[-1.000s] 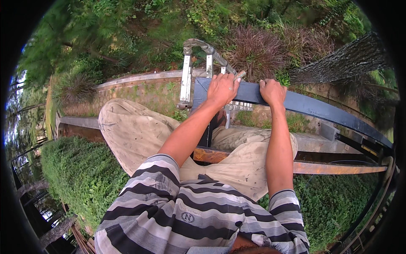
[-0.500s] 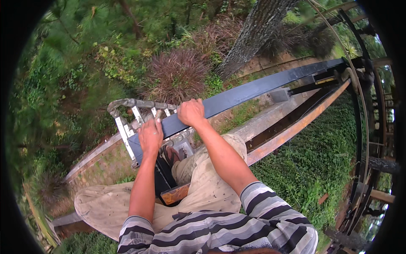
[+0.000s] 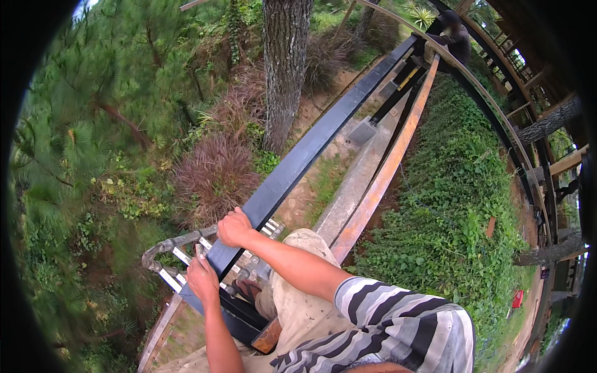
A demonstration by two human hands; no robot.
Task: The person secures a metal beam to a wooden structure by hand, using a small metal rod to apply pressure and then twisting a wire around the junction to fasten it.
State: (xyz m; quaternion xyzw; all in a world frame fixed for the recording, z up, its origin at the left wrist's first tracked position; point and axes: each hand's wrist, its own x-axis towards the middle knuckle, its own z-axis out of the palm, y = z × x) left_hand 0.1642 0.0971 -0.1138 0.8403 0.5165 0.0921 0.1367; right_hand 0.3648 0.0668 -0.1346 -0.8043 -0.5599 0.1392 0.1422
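A long dark-painted steel beam [image 3: 298, 163] runs from in front of me to the far upper right. My right hand [image 3: 235, 228] is closed over its near part, fingers curled round the left edge. Closer to me, my left hand [image 3: 202, 275] grips the beam's near end, where it meets another dark piece; its fingertips are partly hidden. A metal ladder [image 3: 181, 255] with pale rungs and a grey rounded end lies under the beam, beside both hands. My legs straddle a dark post with a rusty end plate [image 3: 268, 336], below the hands.
A rusty steel beam [image 3: 398, 158] and a concrete wall [image 3: 348, 180] run alongside on the right. Another person [image 3: 453, 40] is at the beam's far end. A tree trunk [image 3: 285, 74] and reddish grasses [image 3: 214, 174] stand left of it. Green ground cover [image 3: 429, 199] lies below right.
My view has swung right, so the beam now points more steeply away and the other person shows. Both hands stay on the beam; the left appears lower, at its near end.
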